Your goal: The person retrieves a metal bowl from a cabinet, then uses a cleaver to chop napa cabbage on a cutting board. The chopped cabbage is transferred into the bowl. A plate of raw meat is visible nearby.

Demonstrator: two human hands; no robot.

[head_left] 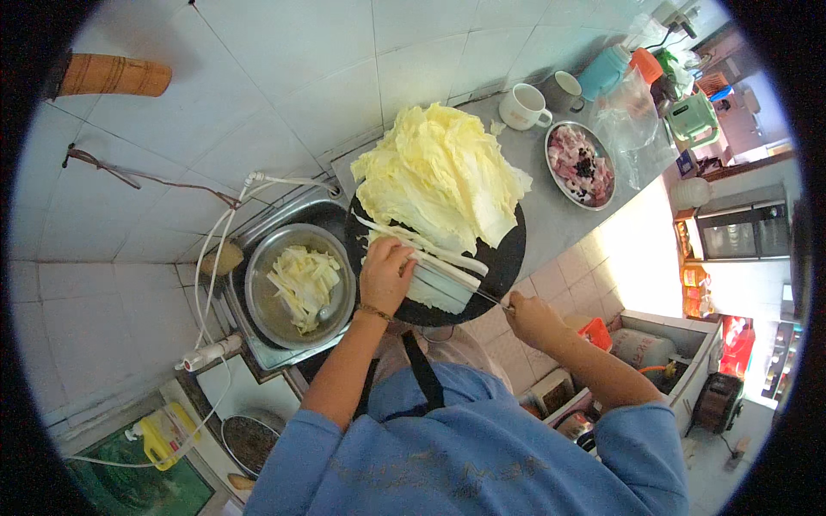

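Note:
Pale yellow napa cabbage leaves are piled on a round black cutting board. Along its near side, my left hand presses a few white cabbage stalks down with bent fingers. My right hand is closed round the handle of a kitchen knife. The knife's blade lies along the stalks, its far end close to my left fingers. To the left, a metal bowl contains cut cabbage pieces.
The bowl sits in a steel sink. At the right, the counter bears a plate of raw meat with dark bits, and two mugs. Lower left are a yellow bottle and a pan. A white hose hangs beside the sink.

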